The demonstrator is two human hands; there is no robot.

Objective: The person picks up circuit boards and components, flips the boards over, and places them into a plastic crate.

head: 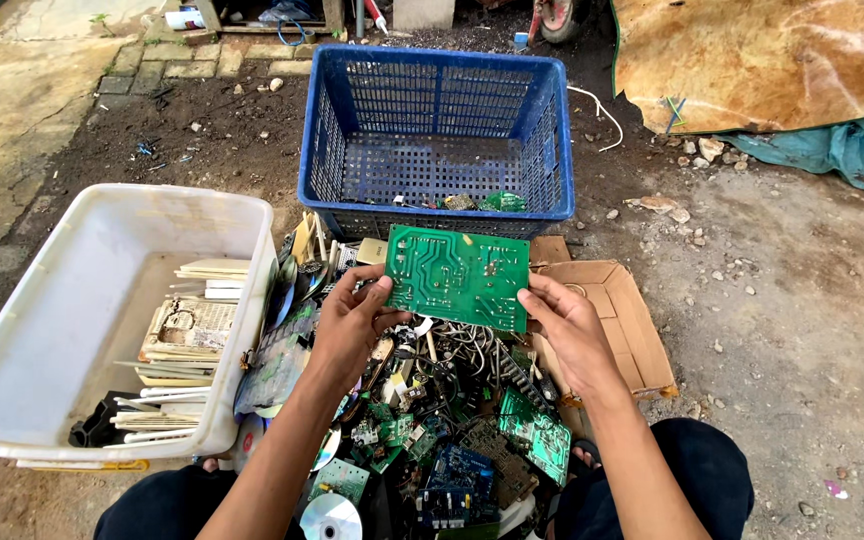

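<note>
Knees in dark trousers (pixel 697 470) flank a heap of scrap circuit boards (pixel 452 440), wires and discs on the ground. Left hand (pixel 347 325) grips the left edge of a green circuit board (pixel 457 277), thumb on top; right hand (pixel 567 325) grips its right lower corner. Board is held solder side up above the heap, just before the blue plastic crate (pixel 437 130). White tub (pixel 62 330) at left holds pale panels. Flattened cardboard box (pixel 622 320) lies right.

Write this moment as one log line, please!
left hand: holds green circuit board | right hand: holds same board | below: scrap pile | ahead: blue crate
</note>
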